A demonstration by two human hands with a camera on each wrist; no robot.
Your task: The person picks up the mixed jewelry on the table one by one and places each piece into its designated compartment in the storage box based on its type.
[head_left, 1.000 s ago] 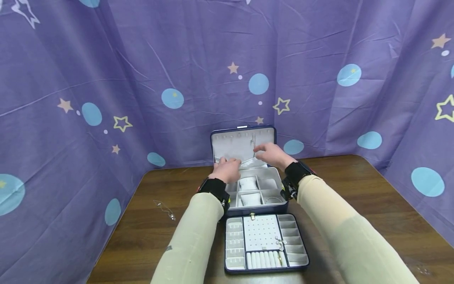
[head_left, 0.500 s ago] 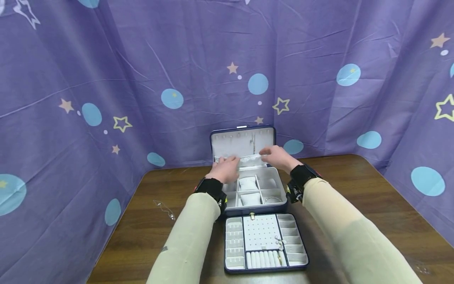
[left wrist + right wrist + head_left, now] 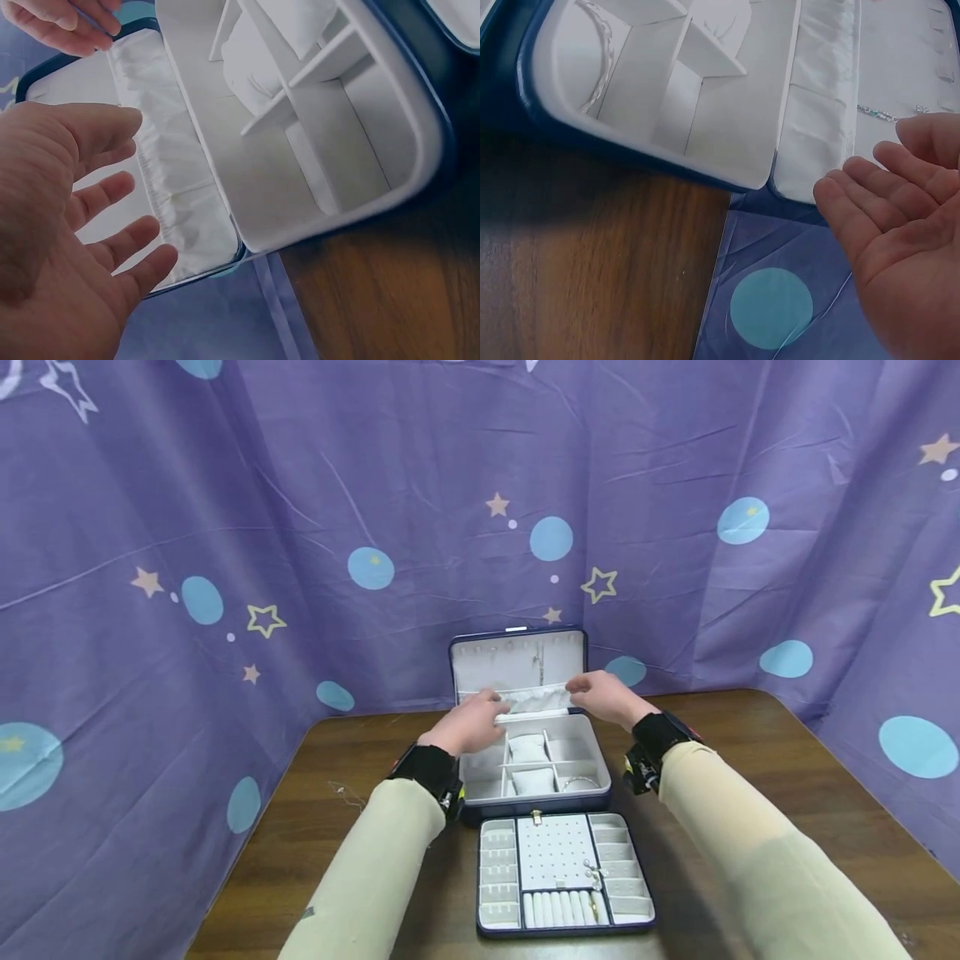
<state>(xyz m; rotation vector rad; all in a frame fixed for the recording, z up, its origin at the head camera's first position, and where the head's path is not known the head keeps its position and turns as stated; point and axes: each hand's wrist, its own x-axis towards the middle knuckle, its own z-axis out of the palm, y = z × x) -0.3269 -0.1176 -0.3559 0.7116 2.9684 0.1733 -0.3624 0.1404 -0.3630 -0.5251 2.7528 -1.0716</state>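
Observation:
A dark blue jewelry box (image 3: 581, 800) stands with its lid (image 3: 480, 667) raised. Across the lid's lower part runs a gathered white fabric pocket (image 3: 536, 698). My left hand (image 3: 468, 723) hovers before the pocket's left half, its fingers spread and holding nothing in the left wrist view. At the right end, my right hand (image 3: 606, 696) has relaxed fingertips close to the pocket; contact is unclear. A thin chain (image 3: 877, 114) hangs inside the lid. Two white cushions, the rear cushion (image 3: 528, 749) and the front cushion (image 3: 534, 782), sit in compartments, and a bangle (image 3: 579, 782) lies at front right.
A lift-out jewelry tray (image 3: 555, 852) lies before the box, holding earrings (image 3: 592, 870) and a gold ring (image 3: 595, 910). A fine necklace (image 3: 345, 793) lies on the wooden table (image 3: 300, 860), partly behind my left arm. A purple curtain (image 3: 420, 485) hangs behind.
My hands have drawn apart: the right moved right, away from the hanging chain, and the left moved slightly left. More of the pocket shows between them. The tray stays in place.

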